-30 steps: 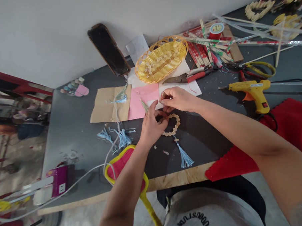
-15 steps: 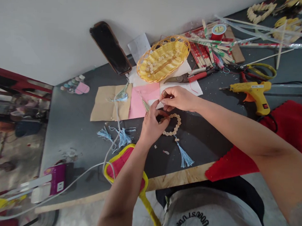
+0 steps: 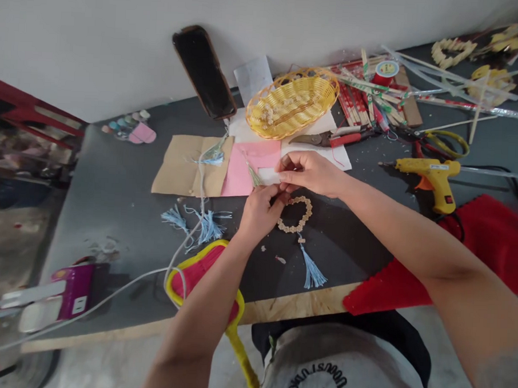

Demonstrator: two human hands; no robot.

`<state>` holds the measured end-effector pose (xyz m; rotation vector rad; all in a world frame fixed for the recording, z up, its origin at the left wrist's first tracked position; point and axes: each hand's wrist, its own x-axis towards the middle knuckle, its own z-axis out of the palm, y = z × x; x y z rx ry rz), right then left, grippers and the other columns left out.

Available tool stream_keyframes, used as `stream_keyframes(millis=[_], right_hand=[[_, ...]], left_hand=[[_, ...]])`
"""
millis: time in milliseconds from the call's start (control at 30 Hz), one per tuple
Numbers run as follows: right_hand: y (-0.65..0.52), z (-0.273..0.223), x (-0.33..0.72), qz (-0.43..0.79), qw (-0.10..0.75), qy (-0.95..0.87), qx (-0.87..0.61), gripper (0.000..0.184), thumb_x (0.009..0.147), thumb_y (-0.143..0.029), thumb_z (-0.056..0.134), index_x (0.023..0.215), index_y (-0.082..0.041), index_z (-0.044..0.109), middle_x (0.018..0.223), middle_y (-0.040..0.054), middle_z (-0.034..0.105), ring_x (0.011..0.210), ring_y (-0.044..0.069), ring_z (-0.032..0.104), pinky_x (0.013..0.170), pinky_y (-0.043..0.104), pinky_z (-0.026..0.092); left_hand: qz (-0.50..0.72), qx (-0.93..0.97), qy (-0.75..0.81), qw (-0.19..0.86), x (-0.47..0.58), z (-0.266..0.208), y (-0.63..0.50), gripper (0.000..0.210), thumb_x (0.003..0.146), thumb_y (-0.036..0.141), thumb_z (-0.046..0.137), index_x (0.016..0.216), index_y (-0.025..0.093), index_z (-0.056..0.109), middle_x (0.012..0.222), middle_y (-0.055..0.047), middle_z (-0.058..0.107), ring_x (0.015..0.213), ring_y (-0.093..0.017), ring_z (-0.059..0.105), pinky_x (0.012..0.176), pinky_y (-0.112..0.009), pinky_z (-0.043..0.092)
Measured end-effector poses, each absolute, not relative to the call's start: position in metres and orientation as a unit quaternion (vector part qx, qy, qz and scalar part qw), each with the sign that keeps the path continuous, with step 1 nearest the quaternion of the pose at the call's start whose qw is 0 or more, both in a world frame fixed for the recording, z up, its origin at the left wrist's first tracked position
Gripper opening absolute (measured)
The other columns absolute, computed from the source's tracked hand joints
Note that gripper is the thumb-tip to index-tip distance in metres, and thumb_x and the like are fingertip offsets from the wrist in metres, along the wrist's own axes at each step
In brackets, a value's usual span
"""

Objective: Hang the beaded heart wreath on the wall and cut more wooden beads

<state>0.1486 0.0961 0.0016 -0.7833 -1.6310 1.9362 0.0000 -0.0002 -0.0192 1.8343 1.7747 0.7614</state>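
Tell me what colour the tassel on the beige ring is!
The tassel is light blue; the head view shows it best.

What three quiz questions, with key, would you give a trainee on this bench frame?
1. Multiple choice. What colour is the thread tassel joined to the pale beaded ring?
A) red
B) light blue
C) yellow

2. True or false. The yellow oval woven basket has small pale pieces in it.

3. Fill in the blank. Of the person's left hand and right hand, the one nearer the yellow pistol-shaped glue gun is the ____ hand.

Key: 1. B; 2. True; 3. right.
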Motion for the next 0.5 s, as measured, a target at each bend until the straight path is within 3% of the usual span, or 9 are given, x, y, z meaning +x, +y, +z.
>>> stream_keyframes(millis=[133, 233, 367, 500], right_hand=[[0.11, 0.007, 0.158, 0.632, 0.315, -0.634, -0.316, 0.021, 0.085, -0.025, 0.066, 0.102, -0.022, 0.052, 0.098, 0.0004, 0.059, 0.08, 0.01, 0.063, 0.07, 0.024, 0.057], [0.12, 0.01, 0.17, 0.565, 0.305, -0.679, -0.356, 0.018, 0.085, -0.03, 0.066, 0.095, -0.021, 0.055, 0.091, 0.0007, 0.059, 0.073, 0.01, 0.06, 0.062, 0.023, 0.052], [0.12, 0.013, 0.179, 0.514, 0.12, -0.772, -0.355, 0.012, 0.078, -0.029, 0.07, 0.081, -0.019, 0.064, 0.068, -0.0014, 0.06, 0.057, 0.01, 0.053, 0.052, 0.023, 0.04], [0.11, 0.011, 0.172, 0.462, 0.012, -0.828, -0.317, 0.014, 0.073, -0.031, 0.071, 0.079, -0.019, 0.072, 0.07, -0.001, 0.065, 0.064, 0.011, 0.055, 0.059, 0.025, 0.037]], left_hand=[[0.29, 0.664, 0.643, 0.249, 0.001, -0.018, 0.0, 0.021, 0.091, 0.032, 0.052, 0.085, 0.021, 0.068, 0.08, -0.002, 0.071, 0.079, -0.019, 0.061, 0.075, -0.031, 0.045], [0.292, 0.669, 0.638, 0.243, 0.0, -0.016, 0.0, 0.021, 0.091, 0.032, 0.051, 0.083, 0.021, 0.068, 0.079, -0.002, 0.071, 0.078, -0.018, 0.061, 0.074, -0.031, 0.044], [0.295, 0.661, 0.646, 0.244, -0.001, -0.015, 0.0, 0.019, 0.089, 0.031, 0.052, 0.083, 0.022, 0.068, 0.078, -0.001, 0.071, 0.075, -0.018, 0.061, 0.069, -0.029, 0.043], [0.289, 0.669, 0.64, 0.244, -0.002, -0.014, 0.0, 0.019, 0.089, 0.029, 0.052, 0.083, 0.022, 0.067, 0.077, 0.0, 0.07, 0.074, -0.017, 0.06, 0.068, -0.029, 0.042]])
